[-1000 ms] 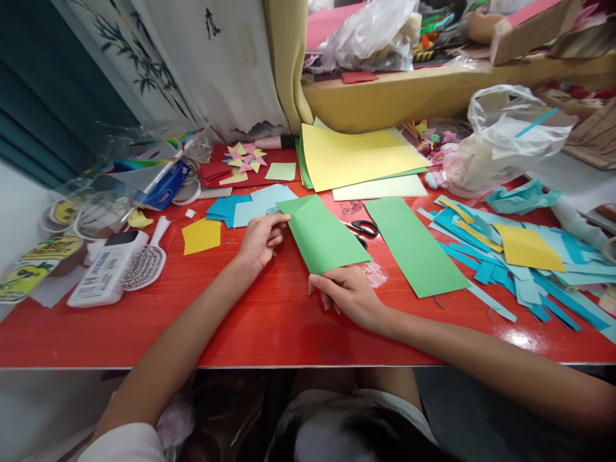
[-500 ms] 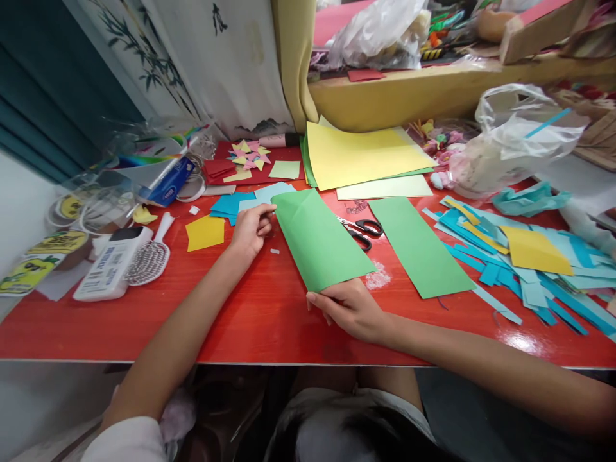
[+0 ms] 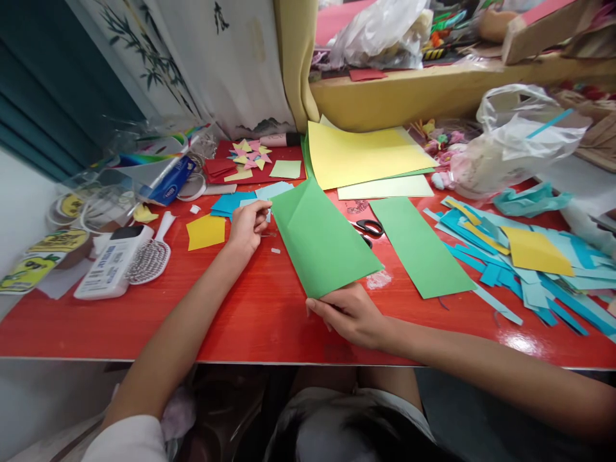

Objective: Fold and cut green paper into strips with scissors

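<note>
Both hands hold a sheet of green paper (image 3: 327, 237) above the red table. My left hand (image 3: 249, 226) pinches its far left corner between thumb and fingers. At the near edge, my right hand (image 3: 349, 313) grips the lower left corner, with most of its fingers beneath the sheet. A crease runs near the paper's far end. Black-handled scissors (image 3: 369, 227) lie partly covered by the sheet's right side. Farther right, a second green paper piece (image 3: 422, 247) rests flat on the table.
Blue and yellow paper strips (image 3: 524, 256) are heaped at right, beside a plastic bag (image 3: 510, 154). Yellow sheets (image 3: 370, 157) lie at the back. Blue squares (image 3: 228, 204), a yellow square (image 3: 206, 232), folded paper stars (image 3: 249, 154) and a hairbrush (image 3: 149, 260) are on the left.
The green sheet has flattened from its curve and its right edge has shifted right, covering more of the scissors. My left hand has moved slightly left; both hands keep their hold.
</note>
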Demonstrator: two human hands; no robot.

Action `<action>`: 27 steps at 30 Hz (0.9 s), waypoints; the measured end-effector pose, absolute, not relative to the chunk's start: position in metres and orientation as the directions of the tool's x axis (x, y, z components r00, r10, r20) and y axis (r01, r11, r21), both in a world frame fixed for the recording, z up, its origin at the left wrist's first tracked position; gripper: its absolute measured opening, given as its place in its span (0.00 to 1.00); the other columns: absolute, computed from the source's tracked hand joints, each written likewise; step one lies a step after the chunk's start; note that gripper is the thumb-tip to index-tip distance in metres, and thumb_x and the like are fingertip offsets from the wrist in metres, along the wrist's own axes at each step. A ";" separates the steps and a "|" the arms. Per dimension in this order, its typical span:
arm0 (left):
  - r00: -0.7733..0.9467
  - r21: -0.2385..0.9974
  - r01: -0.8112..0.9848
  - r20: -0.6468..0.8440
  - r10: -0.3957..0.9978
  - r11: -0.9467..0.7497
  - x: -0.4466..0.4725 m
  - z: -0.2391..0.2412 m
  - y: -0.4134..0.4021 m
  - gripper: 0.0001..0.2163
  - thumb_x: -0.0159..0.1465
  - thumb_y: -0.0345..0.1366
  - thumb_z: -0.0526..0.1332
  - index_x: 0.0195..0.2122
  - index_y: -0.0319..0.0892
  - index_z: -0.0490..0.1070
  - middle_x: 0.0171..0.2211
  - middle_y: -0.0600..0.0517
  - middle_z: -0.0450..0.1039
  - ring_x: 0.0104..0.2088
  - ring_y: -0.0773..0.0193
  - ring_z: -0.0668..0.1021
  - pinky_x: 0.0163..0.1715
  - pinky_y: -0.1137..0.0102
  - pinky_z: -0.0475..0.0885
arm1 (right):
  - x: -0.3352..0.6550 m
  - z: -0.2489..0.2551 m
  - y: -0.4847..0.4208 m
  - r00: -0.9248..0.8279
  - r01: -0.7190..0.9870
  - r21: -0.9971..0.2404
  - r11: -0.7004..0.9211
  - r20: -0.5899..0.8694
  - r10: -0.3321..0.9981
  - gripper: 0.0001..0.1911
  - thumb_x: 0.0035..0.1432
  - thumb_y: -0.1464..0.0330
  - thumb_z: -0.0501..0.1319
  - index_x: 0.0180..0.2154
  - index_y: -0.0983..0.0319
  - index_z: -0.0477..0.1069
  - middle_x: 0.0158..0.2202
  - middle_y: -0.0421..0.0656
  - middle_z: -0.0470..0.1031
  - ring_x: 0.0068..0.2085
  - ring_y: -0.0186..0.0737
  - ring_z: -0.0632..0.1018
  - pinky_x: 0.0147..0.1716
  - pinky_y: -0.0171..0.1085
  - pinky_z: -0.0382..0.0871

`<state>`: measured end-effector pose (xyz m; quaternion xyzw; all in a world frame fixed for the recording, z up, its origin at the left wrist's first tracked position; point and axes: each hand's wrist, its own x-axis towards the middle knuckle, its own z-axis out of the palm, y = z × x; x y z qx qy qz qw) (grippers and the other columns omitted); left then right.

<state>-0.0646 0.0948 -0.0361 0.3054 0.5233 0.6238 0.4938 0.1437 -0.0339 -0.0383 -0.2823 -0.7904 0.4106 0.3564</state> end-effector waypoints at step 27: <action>-0.246 0.946 -0.309 0.018 0.969 -0.096 -0.084 -0.009 0.093 0.05 0.53 0.31 0.60 0.24 0.36 0.73 0.16 0.57 0.62 0.11 0.81 0.51 0.07 0.79 0.44 | 0.145 -0.037 -0.035 -0.373 0.058 -0.978 0.199 0.164 0.913 0.19 0.63 0.62 0.51 0.25 0.64 0.70 0.18 0.37 0.68 0.18 0.27 0.66 0.21 0.29 0.60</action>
